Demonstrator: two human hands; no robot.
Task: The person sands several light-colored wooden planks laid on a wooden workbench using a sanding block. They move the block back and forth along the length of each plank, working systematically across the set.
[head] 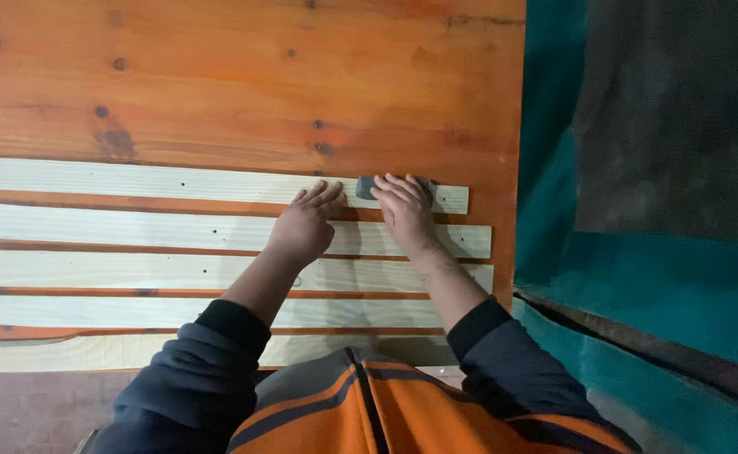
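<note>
Small grey block [367, 187] flat on topmost pale slat [134, 179]; partly covered.

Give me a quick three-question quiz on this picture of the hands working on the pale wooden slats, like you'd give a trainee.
1. True or false: the right hand presses a small grey block onto the topmost pale slat.
2. Multiple choice: the left hand is A) flat on the slats with nothing held, B) lifting a slat, C) gripping a hammer.
3. Fill the gap: the pale slats lie across an ____ stained knotty wooden panel.

Key
1. True; the fingers cover most of the block, near the slat's right end.
2. A; its fingertips reach the topmost slat, just left of the block.
3. Orange.
</note>
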